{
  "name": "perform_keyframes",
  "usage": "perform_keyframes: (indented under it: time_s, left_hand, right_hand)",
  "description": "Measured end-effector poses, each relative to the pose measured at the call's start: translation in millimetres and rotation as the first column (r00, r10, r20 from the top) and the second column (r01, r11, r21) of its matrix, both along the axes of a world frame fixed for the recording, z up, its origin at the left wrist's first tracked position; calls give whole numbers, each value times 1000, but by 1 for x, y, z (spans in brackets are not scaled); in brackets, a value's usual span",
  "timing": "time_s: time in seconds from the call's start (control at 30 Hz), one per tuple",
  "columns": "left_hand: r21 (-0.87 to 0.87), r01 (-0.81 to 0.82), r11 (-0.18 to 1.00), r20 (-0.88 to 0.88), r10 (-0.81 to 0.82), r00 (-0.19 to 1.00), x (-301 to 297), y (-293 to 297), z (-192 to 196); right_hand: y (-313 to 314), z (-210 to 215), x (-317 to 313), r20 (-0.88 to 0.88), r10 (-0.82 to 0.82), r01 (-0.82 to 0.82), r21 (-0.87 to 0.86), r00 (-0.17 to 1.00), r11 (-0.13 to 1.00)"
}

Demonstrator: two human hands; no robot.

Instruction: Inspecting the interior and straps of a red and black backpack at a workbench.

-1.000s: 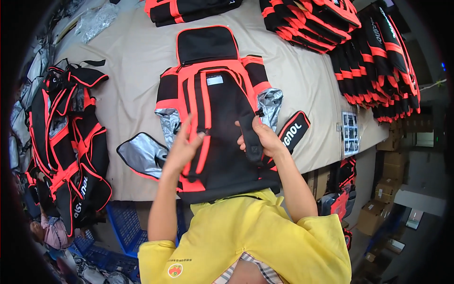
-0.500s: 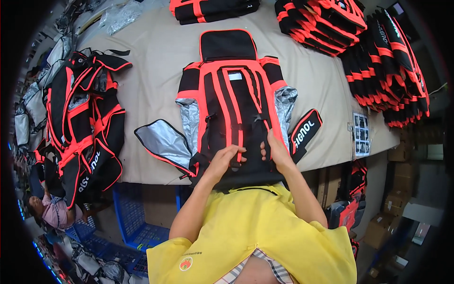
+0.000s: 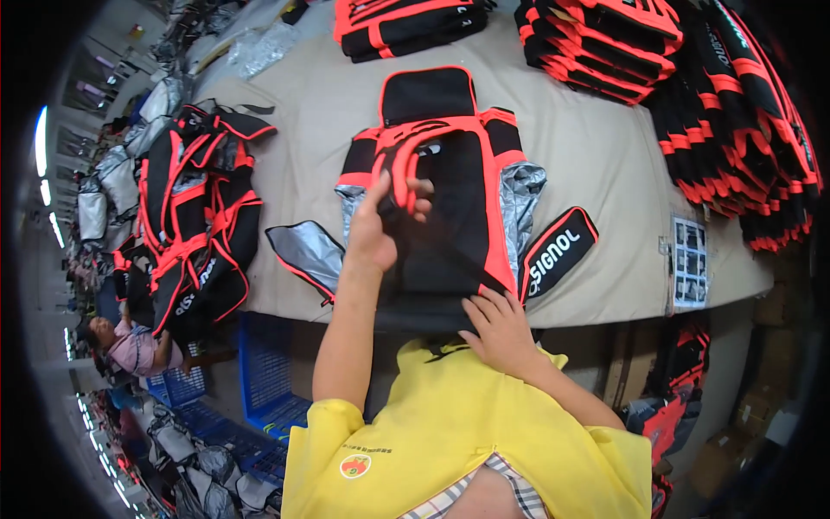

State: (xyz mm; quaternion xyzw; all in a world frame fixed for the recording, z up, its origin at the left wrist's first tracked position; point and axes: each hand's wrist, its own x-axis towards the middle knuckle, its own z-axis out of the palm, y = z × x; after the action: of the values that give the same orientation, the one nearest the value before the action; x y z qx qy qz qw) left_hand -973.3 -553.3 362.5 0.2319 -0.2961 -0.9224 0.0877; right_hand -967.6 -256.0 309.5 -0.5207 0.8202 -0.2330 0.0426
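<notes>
A black backpack with orange-red trim point(image 3: 454, 233) lies on the cloth-covered table in front of me, its top flap folded out flat at the far end. My left hand point(image 3: 385, 227) is closed around the bag's orange-edged shoulder straps point(image 3: 401, 171), holding them bent up above the back panel. On the near right corner rests my right hand point(image 3: 501, 330), its fingers spread on the black fabric. Silver-lined side parts show at both sides: an open flap point(image 3: 307, 251) at the left and a black flap with white lettering point(image 3: 560, 251) at the right.
Another black and orange bag point(image 3: 190, 216) lies crumpled at the table's left. Folded bags point(image 3: 411, 30) and stacked ones point(image 3: 605, 48) fill the far side; more pieces point(image 3: 735, 130) stand at the right. Blue crates point(image 3: 268, 381) sit below, and a person point(image 3: 134, 346) is at the far left.
My left hand has lifted the straps and moved up toward the far end of the bag. My right hand has dropped from the straps to the bag's near edge. The view has shifted slightly.
</notes>
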Motion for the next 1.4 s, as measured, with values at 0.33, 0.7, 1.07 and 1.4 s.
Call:
perform_keyframes:
  time_s: [0.33,0.7,1.07,1.4]
  left_hand:
    - [-202,-113,973,52,126,991,-14,20,39]
    - [-163,-20,986,99,37,994,-2,39,35]
    - [-467,187,864,-143,-283,948,57,27,-26]
    - [-766,-85,637,-225,-143,964,66,19,-105]
  right_hand:
    - [42,-29,-36,101,124,-105,-170,987,980]
    - [6,38,-73,375,-262,381,-293,889,877]
    - [-73,-4,-19,210,-72,96,-110,975,989]
    - [-100,53,18,143,114,-109,-48,983,993]
